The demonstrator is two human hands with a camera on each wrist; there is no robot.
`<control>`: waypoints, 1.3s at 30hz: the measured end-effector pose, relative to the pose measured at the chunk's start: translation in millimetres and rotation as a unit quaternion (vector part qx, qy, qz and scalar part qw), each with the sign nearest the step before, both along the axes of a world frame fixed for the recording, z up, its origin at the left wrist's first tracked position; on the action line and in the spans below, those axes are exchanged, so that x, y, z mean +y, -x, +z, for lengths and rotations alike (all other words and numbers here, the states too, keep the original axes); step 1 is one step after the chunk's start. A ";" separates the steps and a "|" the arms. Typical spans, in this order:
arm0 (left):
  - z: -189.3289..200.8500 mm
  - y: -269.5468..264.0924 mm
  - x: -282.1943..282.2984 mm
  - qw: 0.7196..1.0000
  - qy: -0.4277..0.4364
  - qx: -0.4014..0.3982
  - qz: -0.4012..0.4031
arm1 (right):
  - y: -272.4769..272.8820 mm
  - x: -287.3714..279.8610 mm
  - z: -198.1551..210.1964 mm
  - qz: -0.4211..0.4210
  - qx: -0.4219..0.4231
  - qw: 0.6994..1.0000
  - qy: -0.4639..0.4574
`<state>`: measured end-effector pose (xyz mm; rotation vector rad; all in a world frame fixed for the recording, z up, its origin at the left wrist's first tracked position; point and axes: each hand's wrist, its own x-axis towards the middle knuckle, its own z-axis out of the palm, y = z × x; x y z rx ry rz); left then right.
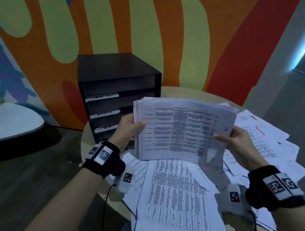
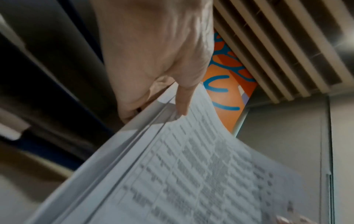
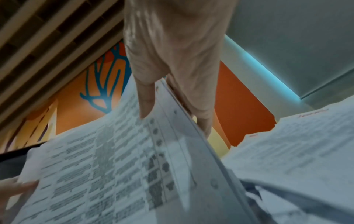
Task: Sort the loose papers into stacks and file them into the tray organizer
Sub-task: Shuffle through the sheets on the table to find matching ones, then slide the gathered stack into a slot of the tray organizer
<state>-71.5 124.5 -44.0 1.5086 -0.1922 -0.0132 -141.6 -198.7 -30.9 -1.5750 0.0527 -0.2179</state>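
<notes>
Left hand (image 1: 126,129): grips the sheaf (image 1: 180,128) by its left edge at frame centre, thumb flat on the printed face, fingers curled behind; the wrist view shows the same pinch.
Right hand (image 1: 238,141): grips the sheaf's lower right corner, thumb on top, fingers underneath; wrist turned slightly outward.
Sheaf: several table-printed sheets, held up tilted above the table (image 1: 89,136), clear of the pile (image 1: 171,193) below; its edges are fanned, not squared.
Organizer (image 1: 119,97): dark, stacked trays with white labels, upper centre-left of the frame, just behind your left hand; label text too blurred to read.
Pile: loose sheets across the lower centre and right of the frame, some hanging over the table's near rim.
Risk, slip: the uneven edges suggest inner sheets could slide out if either pinch loosens.
Risk, jam: a fanned sheaf will likely catch on a tray lip; square it first.
Risk, sweep: your wrists hang close over the pile, so a low pass could drag sheets off the rim.
Risk, misfile: with the labels unclear, check the tray before inserting.
</notes>
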 end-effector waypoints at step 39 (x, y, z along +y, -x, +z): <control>58.2 -25.2 95.7 0.779 -0.415 -0.296 0.365 | -77.2 225.4 -46.5 -0.022 0.320 0.931 -0.174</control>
